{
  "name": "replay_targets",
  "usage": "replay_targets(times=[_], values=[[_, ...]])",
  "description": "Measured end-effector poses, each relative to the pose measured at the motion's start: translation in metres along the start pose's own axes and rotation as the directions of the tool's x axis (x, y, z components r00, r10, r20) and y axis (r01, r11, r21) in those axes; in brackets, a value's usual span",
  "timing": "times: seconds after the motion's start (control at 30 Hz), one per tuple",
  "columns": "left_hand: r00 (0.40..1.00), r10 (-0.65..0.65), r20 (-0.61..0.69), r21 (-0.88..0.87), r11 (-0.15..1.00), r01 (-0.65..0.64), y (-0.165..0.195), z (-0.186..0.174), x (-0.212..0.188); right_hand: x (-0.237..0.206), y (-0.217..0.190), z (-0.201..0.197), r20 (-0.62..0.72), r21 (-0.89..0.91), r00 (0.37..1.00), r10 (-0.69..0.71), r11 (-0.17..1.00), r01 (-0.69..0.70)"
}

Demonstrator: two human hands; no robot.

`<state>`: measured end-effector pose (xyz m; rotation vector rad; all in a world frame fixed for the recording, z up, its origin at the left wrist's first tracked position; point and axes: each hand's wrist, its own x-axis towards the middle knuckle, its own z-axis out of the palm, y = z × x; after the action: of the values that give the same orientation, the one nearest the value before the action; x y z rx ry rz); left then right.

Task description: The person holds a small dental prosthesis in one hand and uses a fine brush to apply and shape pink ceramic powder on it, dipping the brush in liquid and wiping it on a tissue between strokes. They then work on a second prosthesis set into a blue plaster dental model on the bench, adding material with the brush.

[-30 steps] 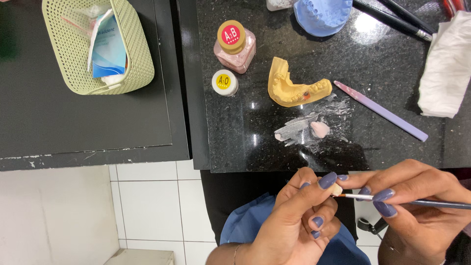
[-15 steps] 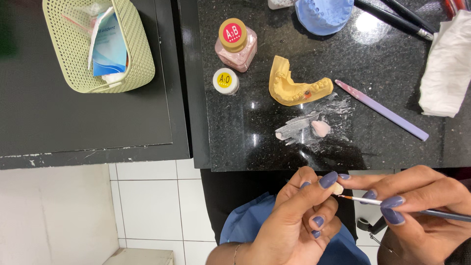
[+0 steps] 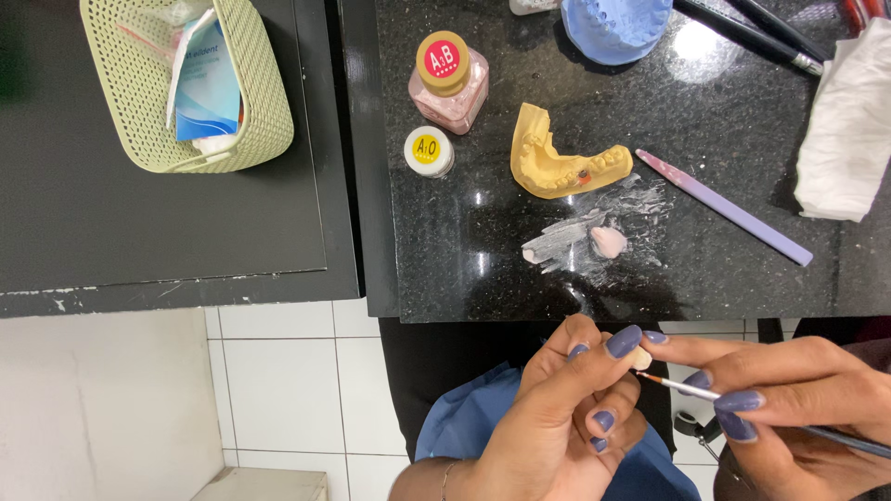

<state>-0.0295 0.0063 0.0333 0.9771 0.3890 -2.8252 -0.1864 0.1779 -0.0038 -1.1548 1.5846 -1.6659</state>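
The left hand [image 3: 557, 417] holds a small cream-coloured piece [image 3: 639, 356] pinched between thumb tip and fingertips; this grip is closed tight on the piece, with only a small part of it showing past the nails. The right hand [image 3: 789, 408] holds a fine brush [image 3: 687, 388] in a pencil-style grip, fingers closed on the shaft.

The relation that matters: the piece lies directly to the left of the right-hand grip, just beyond the brush tip. The brush's long axis runs from lower right up to upper left, and its tip touches or almost touches the piece; contact cannot be confirmed. The left hand is at the piece, the right hand a brush-length away.

Both hands work below the near edge of the tabletop [image 3: 445, 278], over a blue garment [image 3: 473, 427]. Beyond the grips, on the dark stone surface, lies a smear of pale paste with a pink blob [image 3: 608, 241], almost straight ahead of the piece. Further ahead sits a yellow dental cast [image 3: 561, 162]. Left of the cast stand a small white jar [image 3: 429, 151] and a pink bottle [image 3: 449, 79]. A lilac stick [image 3: 724, 206] lies ahead of the right-hand grip.
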Motion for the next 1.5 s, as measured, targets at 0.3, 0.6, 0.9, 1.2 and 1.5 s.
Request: replay_targets(times=[0.3, 0.6, 0.9, 1.2, 1.5], values=[[0.999, 0.012, -0.04, 0.01, 1.0, -0.011, -0.001, 0.003, 0.001, 0.026, -0.025, 0.009, 0.216, -0.125, 0.975, -0.041, 0.99, 0.069], [1.0, 0.01, -0.017, -0.002, 1.0, -0.01, 0.0, 0.003, 0.0, -0.031, 0.004, -0.034, 0.308, -0.312, 0.852, 0.423, 0.891, -0.33], [1.0, 0.003, -0.021, -0.009, 1.0, -0.003, 0.001, 0.003, 0.0, -0.014, -0.016, 0.023, -0.076, -0.313, 0.997, -0.032, 0.95, 0.006], [1.0, 0.008, -0.024, -0.005, 1.0, -0.009, -0.001, 0.003, 0.001, -0.015, -0.013, 0.015, -0.04, -0.324, 0.999, 0.003, 0.946, -0.016], [1.0, 0.007, -0.009, -0.016, 1.0, -0.007, -0.003, 0.0, 0.001, 0.015, -0.023, -0.014, 0.35, -0.245, 0.883, 0.312, 0.941, -0.235]])
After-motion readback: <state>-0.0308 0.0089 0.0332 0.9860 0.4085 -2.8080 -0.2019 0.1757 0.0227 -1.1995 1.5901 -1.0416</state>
